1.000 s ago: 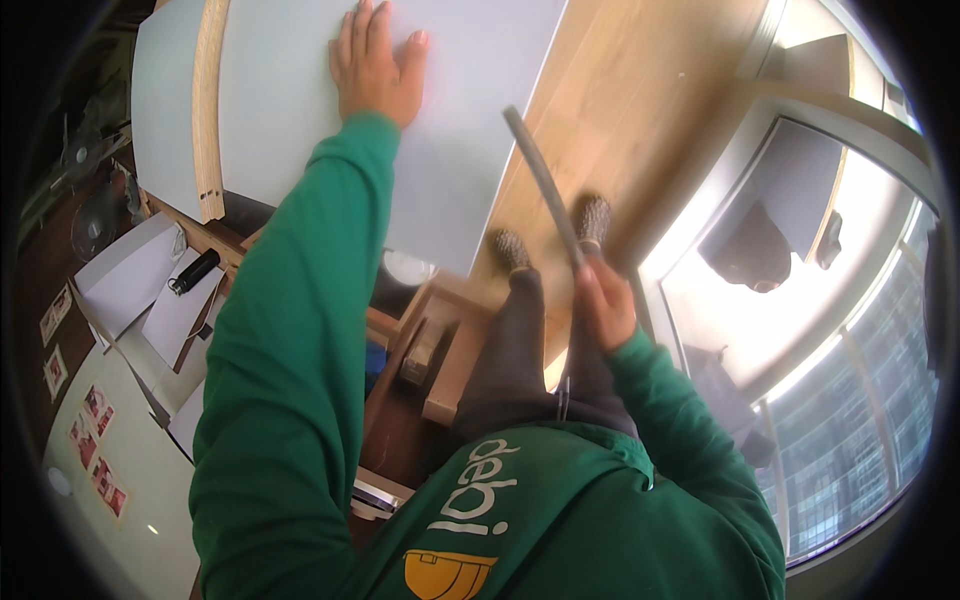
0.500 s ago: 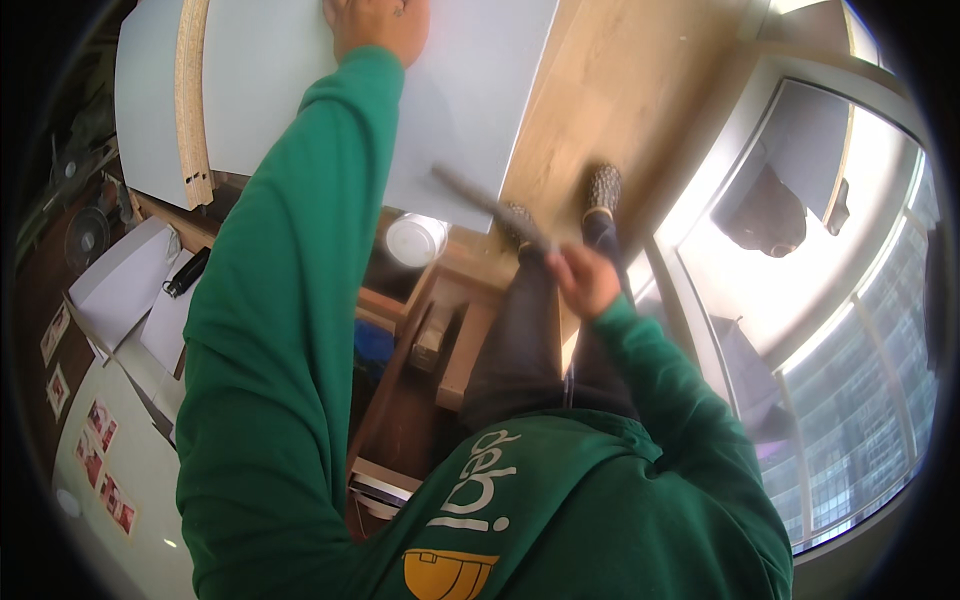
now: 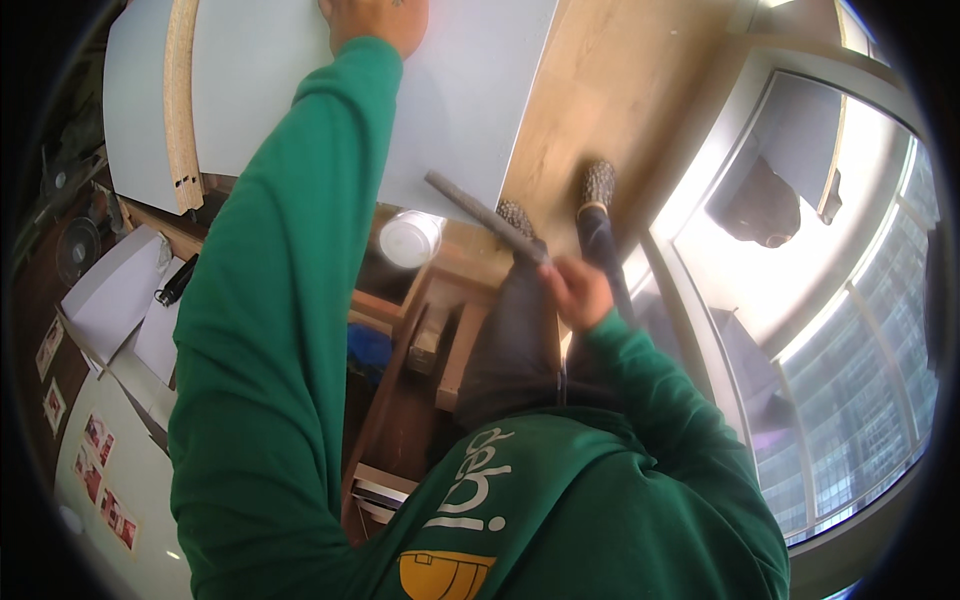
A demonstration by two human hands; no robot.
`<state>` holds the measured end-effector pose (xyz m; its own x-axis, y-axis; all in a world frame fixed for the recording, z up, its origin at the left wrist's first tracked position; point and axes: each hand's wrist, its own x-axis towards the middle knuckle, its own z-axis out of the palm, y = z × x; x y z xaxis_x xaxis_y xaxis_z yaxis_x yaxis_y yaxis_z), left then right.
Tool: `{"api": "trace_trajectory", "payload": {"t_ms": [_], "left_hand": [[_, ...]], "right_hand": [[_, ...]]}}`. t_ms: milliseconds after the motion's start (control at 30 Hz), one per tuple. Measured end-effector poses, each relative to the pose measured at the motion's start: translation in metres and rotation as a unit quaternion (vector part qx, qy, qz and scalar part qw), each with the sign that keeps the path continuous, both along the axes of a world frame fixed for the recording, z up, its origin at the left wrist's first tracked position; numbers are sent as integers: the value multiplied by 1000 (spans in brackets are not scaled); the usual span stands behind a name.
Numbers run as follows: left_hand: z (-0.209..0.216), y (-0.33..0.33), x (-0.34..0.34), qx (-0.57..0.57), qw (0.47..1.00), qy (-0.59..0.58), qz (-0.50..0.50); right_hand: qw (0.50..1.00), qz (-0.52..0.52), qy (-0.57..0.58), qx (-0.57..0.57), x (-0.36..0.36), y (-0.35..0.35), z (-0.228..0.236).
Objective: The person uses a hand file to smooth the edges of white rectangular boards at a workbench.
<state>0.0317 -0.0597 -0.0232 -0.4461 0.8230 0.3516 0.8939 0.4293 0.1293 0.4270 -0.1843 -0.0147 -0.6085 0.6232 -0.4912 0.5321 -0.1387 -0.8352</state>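
Observation:
At the top edge of the picture my left hand (image 3: 375, 22) rests on a pale grey board (image 3: 455, 90); its fingers run out of view. My right hand (image 3: 580, 292) is closed around one end of a long, flat grey file (image 3: 485, 216). The file slants up and to the left, its far end over the board's near corner, though I cannot tell whether it touches. To the left lies another board with a raw chipboard edge (image 3: 181, 110).
A white round tub (image 3: 410, 238) sits below the board, beside an open wooden frame (image 3: 440, 345) with things inside. White panels (image 3: 115, 285) and a fan (image 3: 78, 250) are at the left. A large window (image 3: 850, 330) lies to the right, with wooden floor (image 3: 610, 80) ahead.
My right hand and the file have shifted slightly left, and the file is less blurred now. The left hand stays on the board. The whole view has moved a little.

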Motion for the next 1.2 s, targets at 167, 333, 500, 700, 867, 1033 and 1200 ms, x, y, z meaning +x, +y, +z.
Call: {"api": "trace_trajectory", "payload": {"t_ms": [167, 333, 500, 700, 867, 1033, 1200], "left_hand": [[0, 1, -3, -2, 1000, 4, -7], [-3, 0, -6, -4, 1000, -25, -2], [-2, 0, -7, 0, 999, -34, -8], [-2, -3, -5, -4, 999, -30, -16], [1, 3, -1, 2, 999, -37, -2], [4, 5, 2, 2, 999, -35, -3], [6, 3, 1, -6, 999, -43, 1]], "right_hand": [[992, -100, 18, -71, -51, 52, 13], [998, -40, -9, -47, -8, 3, -9], [984, -149, -6, -97, -67, 64, -9], [994, -98, 5, -36, -47, 47, -9], [995, -99, 2, -7, -38, 48, -7], [981, -172, 0, -89, -109, 138, -2], [996, -89, -12, 16, -34, 61, -1]]}}
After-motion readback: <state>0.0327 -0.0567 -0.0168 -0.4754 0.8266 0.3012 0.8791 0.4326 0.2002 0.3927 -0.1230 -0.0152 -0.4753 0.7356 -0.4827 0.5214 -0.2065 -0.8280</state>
